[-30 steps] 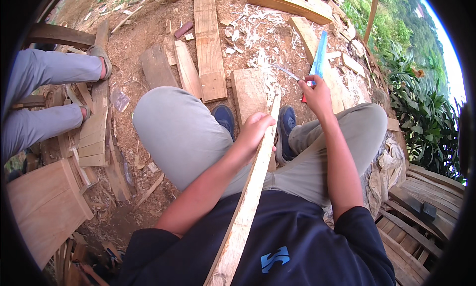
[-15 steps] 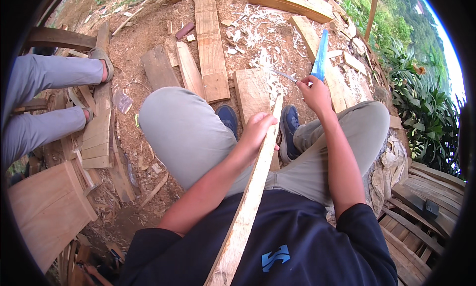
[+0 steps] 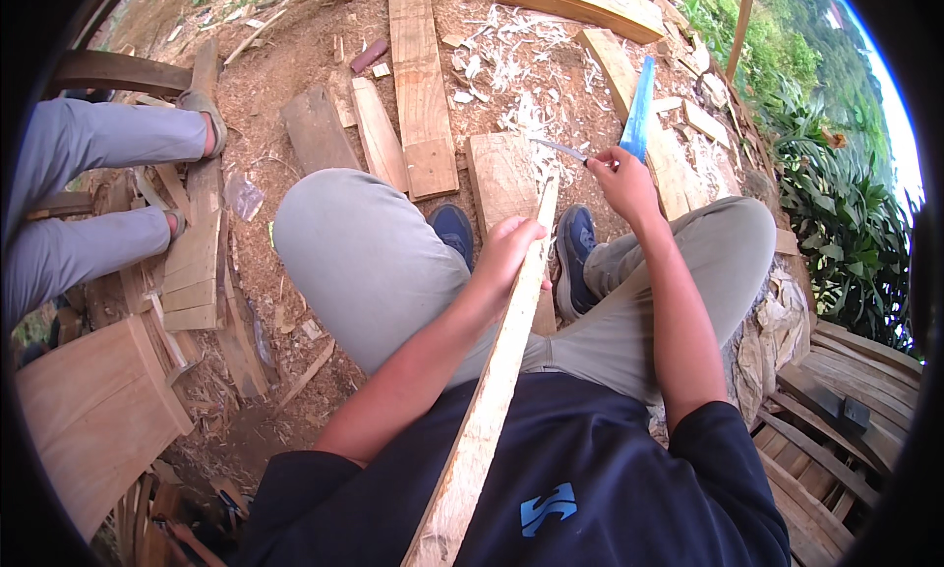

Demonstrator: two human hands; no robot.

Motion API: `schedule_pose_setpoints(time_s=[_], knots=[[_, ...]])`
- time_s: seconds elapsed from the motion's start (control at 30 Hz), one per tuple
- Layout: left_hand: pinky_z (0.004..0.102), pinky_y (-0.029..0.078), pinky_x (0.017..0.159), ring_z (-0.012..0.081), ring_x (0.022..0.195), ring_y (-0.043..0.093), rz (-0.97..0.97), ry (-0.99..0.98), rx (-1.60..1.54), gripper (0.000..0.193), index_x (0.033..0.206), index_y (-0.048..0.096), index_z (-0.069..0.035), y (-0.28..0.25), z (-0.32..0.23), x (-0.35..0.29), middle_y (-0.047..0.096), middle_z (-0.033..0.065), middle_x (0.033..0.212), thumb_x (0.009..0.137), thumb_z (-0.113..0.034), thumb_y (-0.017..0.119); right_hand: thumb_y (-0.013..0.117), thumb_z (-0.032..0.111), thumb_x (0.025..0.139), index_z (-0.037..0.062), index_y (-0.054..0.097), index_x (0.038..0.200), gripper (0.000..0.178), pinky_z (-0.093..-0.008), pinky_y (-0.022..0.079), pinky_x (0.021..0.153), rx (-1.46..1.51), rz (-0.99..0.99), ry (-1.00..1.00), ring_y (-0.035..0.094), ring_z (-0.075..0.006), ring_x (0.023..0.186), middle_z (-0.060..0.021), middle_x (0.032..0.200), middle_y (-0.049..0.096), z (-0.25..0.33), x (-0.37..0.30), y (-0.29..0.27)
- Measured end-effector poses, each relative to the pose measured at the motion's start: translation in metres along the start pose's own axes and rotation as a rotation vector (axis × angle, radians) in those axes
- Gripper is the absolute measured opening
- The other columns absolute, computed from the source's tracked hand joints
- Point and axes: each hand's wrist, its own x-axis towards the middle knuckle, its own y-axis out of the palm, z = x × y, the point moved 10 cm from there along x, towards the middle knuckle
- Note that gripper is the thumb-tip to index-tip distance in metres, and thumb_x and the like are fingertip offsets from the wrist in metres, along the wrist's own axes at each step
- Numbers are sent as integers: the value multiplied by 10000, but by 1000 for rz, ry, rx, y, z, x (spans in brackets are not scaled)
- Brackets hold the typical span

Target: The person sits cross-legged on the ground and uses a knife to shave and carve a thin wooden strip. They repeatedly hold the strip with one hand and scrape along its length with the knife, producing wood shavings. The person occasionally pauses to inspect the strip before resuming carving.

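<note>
My left hand is closed around a long, pale wooden strip that slants from near my chest to between my shoes. The strip's narrowed far end rests over or just above a flat board on the ground; I cannot tell if they touch. In my right hand, to the right of that end, is a knife with a thin blade pointing left. The blade is apart from the strip, and my fingers hide most of its handle. Just beyond that hand a blue saw blade stands out; its lower end is hidden.
Curled wood shavings cover the ground ahead. Planks lie beyond my knees. At the left are another person's legs and a wooden panel. Stacked slats stand at the lower right, below leafy plants.
Almost nothing differs. My left hand and the strip have shifted very slightly, and the knife stays at about the same spot in my right hand.
</note>
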Motion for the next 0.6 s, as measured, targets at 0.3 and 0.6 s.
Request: schedule_pose_setpoints(time_s=[0.3, 0.6], knots=[[439, 594, 511, 227, 452, 578, -59, 59, -31, 303, 974, 523, 50, -8, -12, 1, 540, 142, 676, 907, -242, 569, 619, 473, 915, -59, 678, 939, 536, -434, 507, 822, 132, 106, 43, 690, -342, 847, -247, 831, 684, 10, -6, 5], [388, 586, 516, 196, 478, 589, -21, 37, 16, 310, 1011, 553, 25, -10, -16, 2, 568, 111, 676, 919, -270, 569, 743, 531, 828, -85, 596, 1094, 687, -311, 535, 496, 667, 334, 293, 658, -203, 632, -149, 842, 653, 10, -25, 49]])
